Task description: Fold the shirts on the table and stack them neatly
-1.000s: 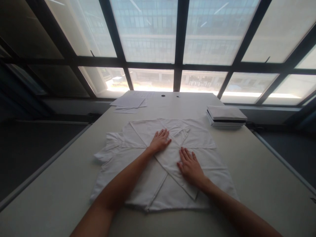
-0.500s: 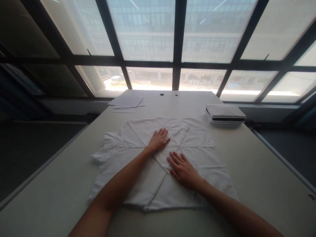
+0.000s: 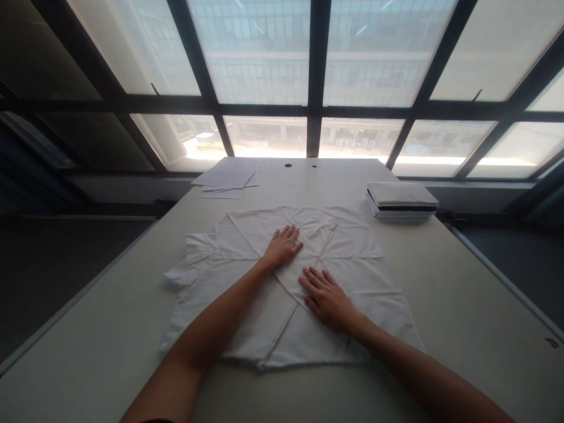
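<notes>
A white garment [image 3: 365, 288], seemingly a shirt, lies spread on the white table [image 3: 467, 305], its collar at the upper right and a bunched sleeve sticking out at the left. My left hand [image 3: 283, 245] rests palm down near its middle, fingers spread, just left of the collar. Lower and to the right, my right hand [image 3: 326, 298] also lies flat on the cloth with its fingers apart. Neither hand grips anything. My forearms cover parts of the lower garment.
Loose paper sheets [image 3: 229, 177] lie at the table's far left. A stack of folded cloth [image 3: 402, 201], mostly white with a dark layer, sits at the far right. Dark-framed windows [image 3: 314, 108] rise behind the table.
The whole view has shifted very slightly, with the table and garment a little higher in the picture. Both hands stay at the same places on the cloth.
</notes>
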`<state>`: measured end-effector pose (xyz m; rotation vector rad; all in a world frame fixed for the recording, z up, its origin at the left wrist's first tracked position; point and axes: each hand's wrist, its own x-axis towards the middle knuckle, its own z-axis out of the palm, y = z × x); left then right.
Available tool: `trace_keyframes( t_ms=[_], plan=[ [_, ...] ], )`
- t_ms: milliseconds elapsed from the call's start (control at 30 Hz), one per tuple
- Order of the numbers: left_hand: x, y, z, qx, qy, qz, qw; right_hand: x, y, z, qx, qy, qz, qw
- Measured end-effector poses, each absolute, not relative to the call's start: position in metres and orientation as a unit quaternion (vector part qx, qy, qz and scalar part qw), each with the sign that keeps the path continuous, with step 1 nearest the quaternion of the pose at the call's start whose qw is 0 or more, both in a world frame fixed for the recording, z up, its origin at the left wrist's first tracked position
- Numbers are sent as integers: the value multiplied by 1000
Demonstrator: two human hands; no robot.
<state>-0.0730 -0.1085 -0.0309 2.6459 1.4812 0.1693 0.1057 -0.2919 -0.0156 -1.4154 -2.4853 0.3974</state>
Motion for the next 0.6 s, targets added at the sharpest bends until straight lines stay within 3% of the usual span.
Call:
trace_keyframes(
  t_ms=[600],
  plan=[
    [-118, -71, -29, 782, 621, 38, 47, 106, -291, -17, -485, -854, 139, 128]
  ],
)
